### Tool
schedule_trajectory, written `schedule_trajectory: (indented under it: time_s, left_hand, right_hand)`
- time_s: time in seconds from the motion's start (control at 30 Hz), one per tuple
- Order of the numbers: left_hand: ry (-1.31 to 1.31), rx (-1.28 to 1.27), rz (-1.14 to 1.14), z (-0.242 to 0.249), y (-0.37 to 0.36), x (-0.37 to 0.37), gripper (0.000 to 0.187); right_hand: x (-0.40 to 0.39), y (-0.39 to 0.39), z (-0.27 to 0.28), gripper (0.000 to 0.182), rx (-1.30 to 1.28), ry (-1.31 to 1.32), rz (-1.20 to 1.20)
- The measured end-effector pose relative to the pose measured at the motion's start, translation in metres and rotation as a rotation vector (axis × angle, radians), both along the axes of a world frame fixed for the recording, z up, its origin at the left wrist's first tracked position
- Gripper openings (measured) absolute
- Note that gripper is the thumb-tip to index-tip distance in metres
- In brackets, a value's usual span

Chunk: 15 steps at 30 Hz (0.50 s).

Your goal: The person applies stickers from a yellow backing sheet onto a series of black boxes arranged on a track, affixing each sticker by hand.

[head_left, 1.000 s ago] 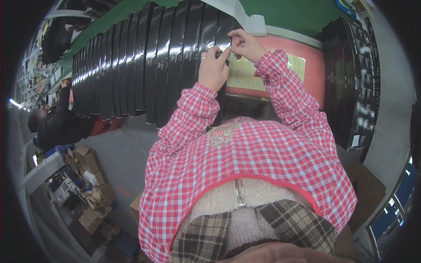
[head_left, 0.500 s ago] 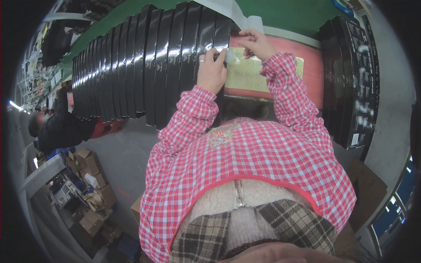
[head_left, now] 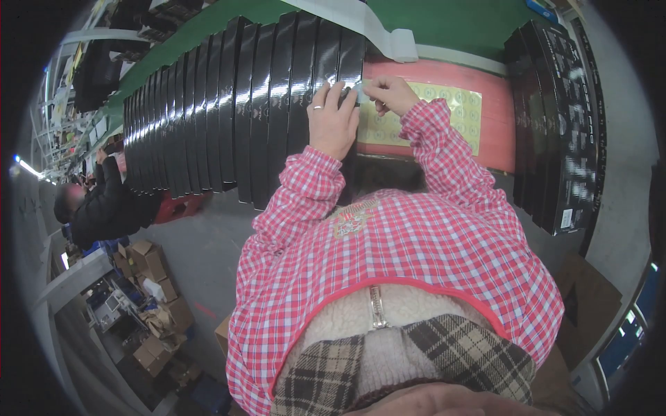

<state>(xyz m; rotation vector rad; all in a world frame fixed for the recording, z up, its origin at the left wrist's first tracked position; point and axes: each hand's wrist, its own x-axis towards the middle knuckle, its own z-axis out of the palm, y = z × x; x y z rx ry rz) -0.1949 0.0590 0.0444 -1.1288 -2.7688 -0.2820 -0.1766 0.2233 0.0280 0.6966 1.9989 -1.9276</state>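
My left hand (head_left: 333, 121), with a ring on one finger, lies on the end of a long row of glossy black boxes (head_left: 270, 104), its fingers spread. My right hand (head_left: 393, 94) is closed in a pinch close beside it. A small pale, see-through sticker (head_left: 361, 91) shows between my right fingertips and my left index finger; its far edge is hard to make out. Under my right hand lies a yellow sheet of round stickers (head_left: 451, 114), on a red surface (head_left: 494, 125).
Another stack of black boxes (head_left: 551, 132) stands at the right. A white paper strip (head_left: 395, 45) lies along the green tabletop (head_left: 451, 24). At the far left a person in dark clothing (head_left: 111, 208) bends near the row. Cardboard boxes (head_left: 149, 263) sit on the lower left.
My right hand has moved down and left toward my left hand, its fingers closing into a pinch. My left fingers have shifted slightly down and spread on the boxes.
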Motion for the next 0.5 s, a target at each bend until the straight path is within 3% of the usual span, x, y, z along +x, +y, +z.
schedule_trajectory:
  time_s: [0.3, 0.5]
  left_hand:
    - [-0.057, -0.216, -0.038, -0.001, 0.009, -0.001, 0.043]
    - [-0.03, -0.253, -0.015, 0.0, 0.016, -0.001, 0.038]
  right_hand:
    - [0.003, -0.001, -0.011, 0.011, -0.057, -0.014, 0.007]
    - [0.015, 0.008, -0.015, 0.018, -0.099, -0.047, -0.048]
